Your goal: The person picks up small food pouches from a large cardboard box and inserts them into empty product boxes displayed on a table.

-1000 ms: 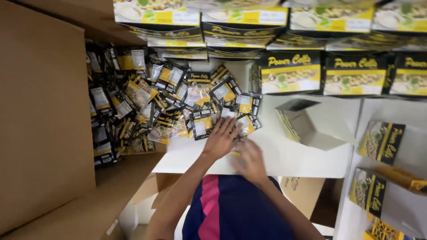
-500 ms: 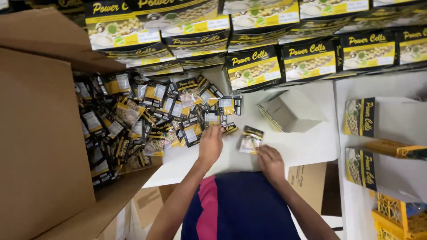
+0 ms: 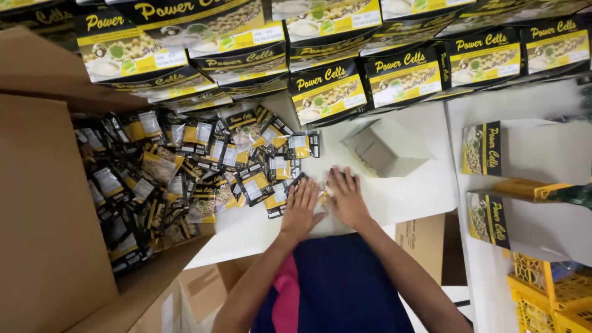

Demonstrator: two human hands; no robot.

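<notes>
My left hand [image 3: 301, 206] lies palm down with fingers spread at the near edge of the white table [image 3: 401, 197], touching the nearest black and yellow sachets. My right hand [image 3: 346, 197] lies flat right beside it, fingers stretched forward. A yellow sachet edge [image 3: 322, 196] shows between the two hands; what lies under the palms is hidden. A big loose pile of the same sachets [image 3: 203, 166] spreads to the left of my hands. A small open grey carton [image 3: 385, 148] stands just beyond my right hand.
Rows of black and yellow printed cartons [image 3: 327, 92] are stacked along the far side. A large brown cardboard box [image 3: 43, 216] stands at the left. More upright cartons [image 3: 484, 148] sit on a white surface at the right, above a yellow crate [image 3: 549, 296].
My right hand, which held a sachet up over the table, has come down flat. My left hand drew back from the pile to lie beside it. The view has shifted nearer.
</notes>
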